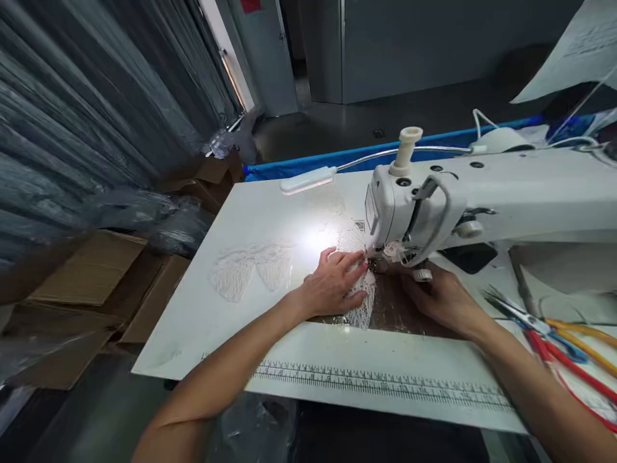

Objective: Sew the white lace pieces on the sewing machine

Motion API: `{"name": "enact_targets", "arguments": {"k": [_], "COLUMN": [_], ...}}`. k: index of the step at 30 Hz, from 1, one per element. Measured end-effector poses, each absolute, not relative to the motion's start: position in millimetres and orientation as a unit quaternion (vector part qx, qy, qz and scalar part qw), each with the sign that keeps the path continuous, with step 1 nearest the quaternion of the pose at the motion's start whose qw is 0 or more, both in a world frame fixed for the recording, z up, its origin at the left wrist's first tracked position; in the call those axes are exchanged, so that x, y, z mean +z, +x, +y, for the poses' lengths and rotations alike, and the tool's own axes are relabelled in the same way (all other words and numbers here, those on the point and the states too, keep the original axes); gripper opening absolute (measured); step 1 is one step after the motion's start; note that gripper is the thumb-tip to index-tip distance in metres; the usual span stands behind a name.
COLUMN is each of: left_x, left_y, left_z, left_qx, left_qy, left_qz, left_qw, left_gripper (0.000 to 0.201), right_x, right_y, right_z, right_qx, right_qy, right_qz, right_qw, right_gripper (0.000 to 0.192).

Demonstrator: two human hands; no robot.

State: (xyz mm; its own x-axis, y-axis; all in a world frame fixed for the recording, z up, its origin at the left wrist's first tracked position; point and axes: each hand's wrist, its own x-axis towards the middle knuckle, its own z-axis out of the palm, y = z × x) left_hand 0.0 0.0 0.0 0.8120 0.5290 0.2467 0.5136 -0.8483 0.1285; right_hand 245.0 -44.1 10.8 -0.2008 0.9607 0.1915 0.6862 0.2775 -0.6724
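Flat, the left hand (332,283) fingers spread, pressing lace (359,308); right hand (441,296) grip unclear; cardboard boxes' (87,270) contents hidden.

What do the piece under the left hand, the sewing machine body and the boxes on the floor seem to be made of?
Piece under the left hand: white lace, openwork, see-through. Sewing machine: smooth glossy white casing, painted metal or plastic. Boxes: matte brown cardboard, folded flaps.
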Motion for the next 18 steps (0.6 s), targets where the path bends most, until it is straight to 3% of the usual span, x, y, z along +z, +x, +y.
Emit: {"name": "enact_targets", "arguments": {"k": [6, 12, 18], "left_x": [10, 39, 17], "left_y": [-1, -18, -23], "left_z": [1, -13, -17], "left_qx": [0.168, 0.128, 0.168], "left_qy": [0.948, 0.975, 0.958], "left_qz": [0.271, 0.168, 0.178], "left_qw": [0.026, 0.07, 0.147], "left_gripper": [0.048, 0.025, 0.019], "right_x": [12, 17, 17], "right_y": [246, 259, 264], "right_z": [-42, -44, -52], "right_qx": [0.257, 0.285, 0.241], "right_qy": [-0.566, -0.574, -0.512], "right_qz": [-0.717, -0.724, -0.792], "right_qw": [0.314, 0.256, 0.229], "right_gripper": [0.024, 0.029, 0.033]}}
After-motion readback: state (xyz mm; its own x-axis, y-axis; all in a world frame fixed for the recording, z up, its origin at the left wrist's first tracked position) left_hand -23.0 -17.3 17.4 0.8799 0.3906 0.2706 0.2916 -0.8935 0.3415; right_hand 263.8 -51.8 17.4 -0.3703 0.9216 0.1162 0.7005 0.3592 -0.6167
